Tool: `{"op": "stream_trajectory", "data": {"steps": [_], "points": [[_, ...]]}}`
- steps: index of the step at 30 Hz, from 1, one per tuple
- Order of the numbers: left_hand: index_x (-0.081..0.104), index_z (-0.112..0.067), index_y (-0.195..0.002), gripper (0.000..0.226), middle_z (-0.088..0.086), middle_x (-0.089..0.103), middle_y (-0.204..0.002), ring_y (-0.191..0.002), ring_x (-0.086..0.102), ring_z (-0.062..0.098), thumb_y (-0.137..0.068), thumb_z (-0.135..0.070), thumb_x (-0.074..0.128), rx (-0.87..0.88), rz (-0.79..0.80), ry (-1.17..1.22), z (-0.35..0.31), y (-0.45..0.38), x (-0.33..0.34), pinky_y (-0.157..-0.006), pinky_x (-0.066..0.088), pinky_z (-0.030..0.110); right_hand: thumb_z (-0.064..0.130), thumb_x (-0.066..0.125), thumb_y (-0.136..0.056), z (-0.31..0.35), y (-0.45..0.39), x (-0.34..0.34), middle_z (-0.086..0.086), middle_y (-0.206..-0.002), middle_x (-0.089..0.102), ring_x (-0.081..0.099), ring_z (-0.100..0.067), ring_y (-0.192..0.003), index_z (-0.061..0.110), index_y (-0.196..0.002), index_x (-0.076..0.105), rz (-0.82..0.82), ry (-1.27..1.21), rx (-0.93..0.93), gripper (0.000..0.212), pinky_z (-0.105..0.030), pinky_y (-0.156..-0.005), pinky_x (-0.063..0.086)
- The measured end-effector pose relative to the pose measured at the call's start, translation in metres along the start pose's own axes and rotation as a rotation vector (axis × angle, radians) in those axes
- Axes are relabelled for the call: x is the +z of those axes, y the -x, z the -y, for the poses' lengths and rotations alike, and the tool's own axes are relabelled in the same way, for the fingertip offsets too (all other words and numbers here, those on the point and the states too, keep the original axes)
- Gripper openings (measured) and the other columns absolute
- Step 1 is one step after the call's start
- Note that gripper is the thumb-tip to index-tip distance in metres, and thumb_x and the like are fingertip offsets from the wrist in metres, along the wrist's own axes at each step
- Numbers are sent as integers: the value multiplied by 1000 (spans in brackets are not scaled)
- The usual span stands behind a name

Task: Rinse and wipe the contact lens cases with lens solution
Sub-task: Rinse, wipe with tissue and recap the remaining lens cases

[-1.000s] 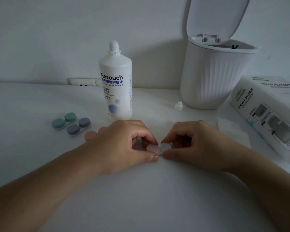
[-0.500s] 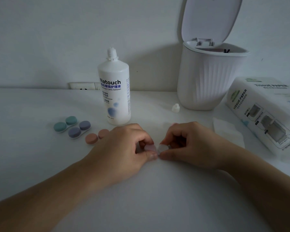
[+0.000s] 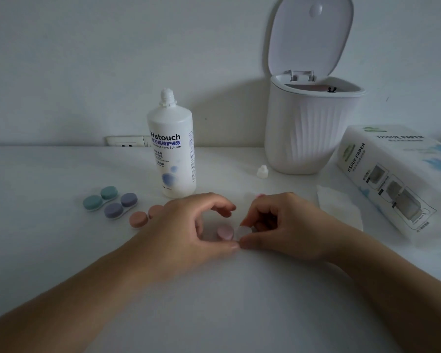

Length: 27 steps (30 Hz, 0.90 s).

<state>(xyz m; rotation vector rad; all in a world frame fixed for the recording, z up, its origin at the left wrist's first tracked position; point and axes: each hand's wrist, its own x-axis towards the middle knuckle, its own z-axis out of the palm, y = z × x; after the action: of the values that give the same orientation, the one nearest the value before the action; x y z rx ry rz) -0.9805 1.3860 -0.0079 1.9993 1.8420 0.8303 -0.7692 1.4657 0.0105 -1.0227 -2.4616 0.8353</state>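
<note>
A small lens case with a pink cap (image 3: 225, 232) and a white cap (image 3: 243, 231) lies on the white table between my hands. My right hand (image 3: 283, 225) pinches the white cap between thumb and fingertips. My left hand (image 3: 186, 228) arches over the pink cap with its fingers lifted clear of it and its thumb lying along the table just below. The lens solution bottle (image 3: 172, 154) stands uncapped behind my left hand, its small white cap (image 3: 262, 171) lying to the right. A tissue sheet (image 3: 339, 210) lies right of my right hand.
Three more lens cases lie at the left: green (image 3: 100, 198), purple (image 3: 120, 205) and orange (image 3: 143, 216). A white ribbed bin (image 3: 308, 133) stands with its lid up at the back right. A tissue paper pack (image 3: 397, 174) lies at the right edge.
My left fingers have let go of the case and lifted, uncovering the pink cap. My right hand keeps its pinch on the white cap.
</note>
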Motion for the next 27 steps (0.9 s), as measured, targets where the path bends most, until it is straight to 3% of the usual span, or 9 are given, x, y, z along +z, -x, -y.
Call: {"op": "stream_trajectory", "data": {"steps": [3,6,9,11,12,14,18,23,27], "points": [[55,-68,-109,43,-18,54,-57,-61,57,4,-66,-70,52,12,16,-13,-1,3,-2,-65,43,41,37,86,-72,-1,-1,-1,19,-60,57,50,0,-54,27,-75,68,-4,15,7,21,-14,-57,40],[58,-65,-105,38,-18,51,-55,-56,54,5,-68,-69,55,17,-21,-32,-2,2,-1,-59,33,32,38,86,-72,-1,-1,-1,19,-60,58,50,0,-53,26,-76,69,0,7,5,21,-15,-57,40],[64,-53,-94,35,-33,55,-69,-55,50,0,-63,-68,68,66,-32,30,-1,-1,-2,-53,27,16,37,86,-72,-1,-1,-1,15,-62,59,50,0,-54,24,-77,70,-2,1,7,21,-17,-57,41],[65,-51,-95,38,-32,56,-73,-57,50,1,-62,-68,70,87,-19,60,1,-2,-2,-52,33,15,37,86,-71,-1,-1,-1,14,-63,60,51,1,-54,23,-78,71,-2,11,9,22,-17,-57,41],[64,-55,-99,38,-27,56,-68,-55,51,2,-63,-69,66,76,-16,48,2,-1,-2,-53,36,18,37,86,-71,-1,-1,-1,14,-63,60,51,1,-54,23,-79,71,-2,12,11,22,-16,-57,41],[59,-63,-106,38,-17,55,-59,-53,52,4,-69,-68,57,44,-13,2,3,1,0,-58,45,40,37,87,-71,-1,-1,-1,15,-62,59,50,1,-53,23,-78,70,-5,2,12,23,-15,-57,40],[63,-57,-102,35,-17,57,-64,-52,50,9,-68,-65,58,67,-30,30,3,0,1,-57,45,42,36,87,-71,0,-1,-1,14,-60,58,49,1,-52,23,-77,71,2,-10,12,22,-14,-56,40],[70,-46,-96,37,-23,61,-95,-57,48,6,-62,-61,69,152,23,145,3,-4,-2,-54,35,14,33,88,-71,0,0,-2,3,-66,63,50,1,-53,22,-78,72,-3,-7,12,21,-14,-56,40],[69,-44,-91,29,-20,64,-101,-61,53,10,-69,-60,59,114,-3,42,1,-3,-2,-59,49,44,34,88,-71,1,0,-3,4,-67,64,50,1,-53,22,-78,72,2,1,11,22,-15,-57,40]]}}
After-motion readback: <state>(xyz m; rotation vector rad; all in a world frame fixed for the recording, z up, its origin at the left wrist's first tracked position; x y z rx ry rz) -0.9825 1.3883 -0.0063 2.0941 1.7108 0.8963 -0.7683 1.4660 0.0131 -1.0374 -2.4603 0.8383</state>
